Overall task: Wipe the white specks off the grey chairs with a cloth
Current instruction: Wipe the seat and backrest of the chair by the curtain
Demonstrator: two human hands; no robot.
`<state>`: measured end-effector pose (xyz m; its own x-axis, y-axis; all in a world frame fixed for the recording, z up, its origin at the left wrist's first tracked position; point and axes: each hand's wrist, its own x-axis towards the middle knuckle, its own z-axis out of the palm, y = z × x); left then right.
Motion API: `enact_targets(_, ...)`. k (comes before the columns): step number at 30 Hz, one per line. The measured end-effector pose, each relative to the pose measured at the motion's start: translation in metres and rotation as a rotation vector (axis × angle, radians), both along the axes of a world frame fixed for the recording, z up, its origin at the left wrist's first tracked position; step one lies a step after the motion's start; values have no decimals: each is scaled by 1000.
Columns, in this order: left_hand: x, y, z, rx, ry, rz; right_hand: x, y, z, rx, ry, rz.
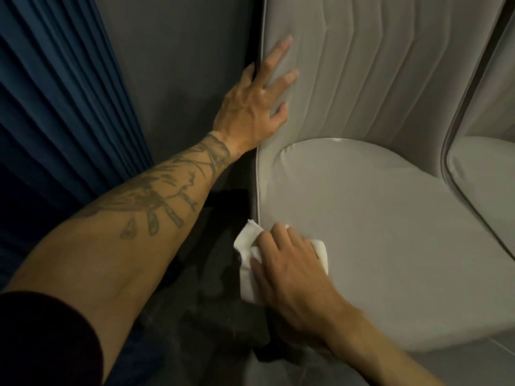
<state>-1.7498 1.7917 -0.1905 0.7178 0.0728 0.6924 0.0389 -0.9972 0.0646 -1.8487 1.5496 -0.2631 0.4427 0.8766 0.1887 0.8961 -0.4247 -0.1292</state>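
A: Entry, head view. Where is the cloth (248,247) noted?

B: White, folded. It is logged at the front-left corner of the seat (362,204) of the near grey chair (418,274). Part is laid on the seat and part is hung past the seat's left edge.

A: Right hand (289,270)?

B: It is set on top of the cloth. The fingers are held together and bent over it, and the thumb is laid along its near side. The cloth is gripped and pressed to the seat.

A: Left hand (256,104)?

B: It is placed flat on the chair's back (362,79), at its left edge, above the seat. The fingers are spread and straight, with the tips touching the upholstery. The thumb is seen at the dark edge; whether it is hooked round cannot be told.

A: Left arm?

B: The forearm (156,204) is tattooed and stretched up from the lower left. A dark sleeve (41,344) is seen at the corner.

A: Surroundings?

B: A second chair (479,174), the same grey, is stood just beside the first on its right and is only partly in view. A dark grey wall (181,65) is recorded left of the back, and a pleated blue curtain (55,107) further left.
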Motion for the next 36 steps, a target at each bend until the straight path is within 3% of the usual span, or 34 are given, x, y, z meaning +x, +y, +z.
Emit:
enact_targets(5,-14,-12,-2,-1,73,32,29,40,17,-56,17,-104)
enact_targets(9,-34,-26,-26,-14,185,15,-15,-2,12,-58,-41,-24)
enact_targets(15,-71,-61,-69,-247,269,-10,-59,-84,12,-44,93,-51)
enact_targets(22,-97,-96,-95,-549,242,42,-69,-40,8,-40,10,-95)
enact_targets(27,-96,-105,-95,-547,282,102,-42,-108,12,54,74,-148)
enact_targets(31,-98,-105,-96,-514,304,106,-9,-158,12,87,108,-381)
enact_targets(33,-98,-108,-94,-510,319,125,-12,-148,13,113,81,-444)
enact_targets(36,-98,-110,-89,-493,354,162,-29,-112,12,77,69,-329)
